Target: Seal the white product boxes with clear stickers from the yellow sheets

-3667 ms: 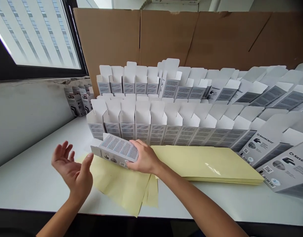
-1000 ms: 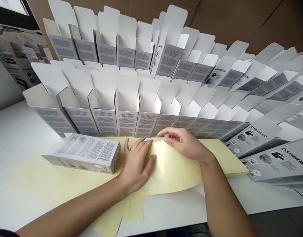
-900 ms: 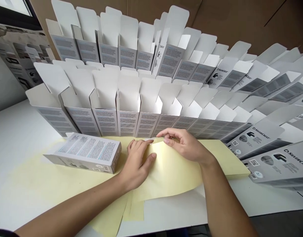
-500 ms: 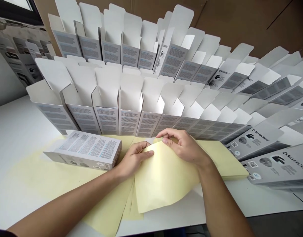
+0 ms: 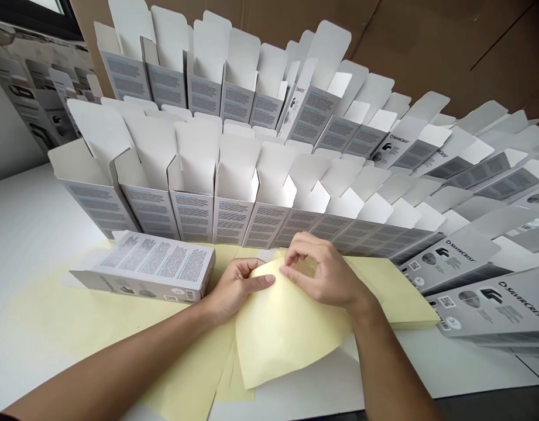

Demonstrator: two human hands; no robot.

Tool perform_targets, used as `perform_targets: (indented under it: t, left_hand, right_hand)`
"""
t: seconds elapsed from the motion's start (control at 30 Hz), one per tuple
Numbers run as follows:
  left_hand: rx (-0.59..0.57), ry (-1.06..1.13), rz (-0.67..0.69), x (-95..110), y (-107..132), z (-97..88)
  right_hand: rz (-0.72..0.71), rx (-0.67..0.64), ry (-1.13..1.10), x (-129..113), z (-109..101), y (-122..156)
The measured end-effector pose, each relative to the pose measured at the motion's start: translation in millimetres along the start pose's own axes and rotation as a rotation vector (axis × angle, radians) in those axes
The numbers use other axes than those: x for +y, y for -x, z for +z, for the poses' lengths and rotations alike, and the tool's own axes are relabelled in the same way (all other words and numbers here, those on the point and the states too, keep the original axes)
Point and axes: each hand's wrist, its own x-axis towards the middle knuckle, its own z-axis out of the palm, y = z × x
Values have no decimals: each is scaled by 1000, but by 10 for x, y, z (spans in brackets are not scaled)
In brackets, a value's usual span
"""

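A pale yellow paper sheet [image 5: 287, 333] is lifted off the table between my hands, curling up from the pile beneath it. My left hand [image 5: 238, 286] holds its left edge, and my right hand [image 5: 322, 272] pinches its top corner between thumb and fingers. Just left of my left hand, a grey-and-white printed carton [image 5: 150, 266] lies on its side on more yellow sheets [image 5: 71, 316]. A stack of yellow sheets [image 5: 396, 292] lies to the right, partly under my right hand.
Two rows of open white cartons [image 5: 234, 199] stand upright behind my hands, their flaps raised. SilverCrest cartons [image 5: 471, 292] lie at the right. Brown cardboard [image 5: 427, 47] stands behind them, and the white table's front edge runs along the bottom.
The yellow sheet has lifted further off the pile and curled upward. My right hand's fingers have closed on its corner, and my left hand has moved up beside the carton.
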Motion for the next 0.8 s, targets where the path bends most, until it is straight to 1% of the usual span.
perform_targets:
  t: [0.1,0.17,0.3,0.57,0.8]
  left_hand:
    - [-19,-10,7,-3,-4,-13]
    - [-36,-25,20,-12,-7,-23]
    - [-61,-58,79,-47,-20,-35]
    - [-69,-177,176,-75,-36,-37]
    - [-70,-227,179,-65,-26,-26]
  right_hand:
    - [54,-138,-17,-34,21,2]
    - [89,-171,-13,-41,44,-7]
    - [121,-176,-57,-41,89,-29]
    - [104,-180,-131,-44,130,-29]
    - [114,-209,-171,-24,85,-14]
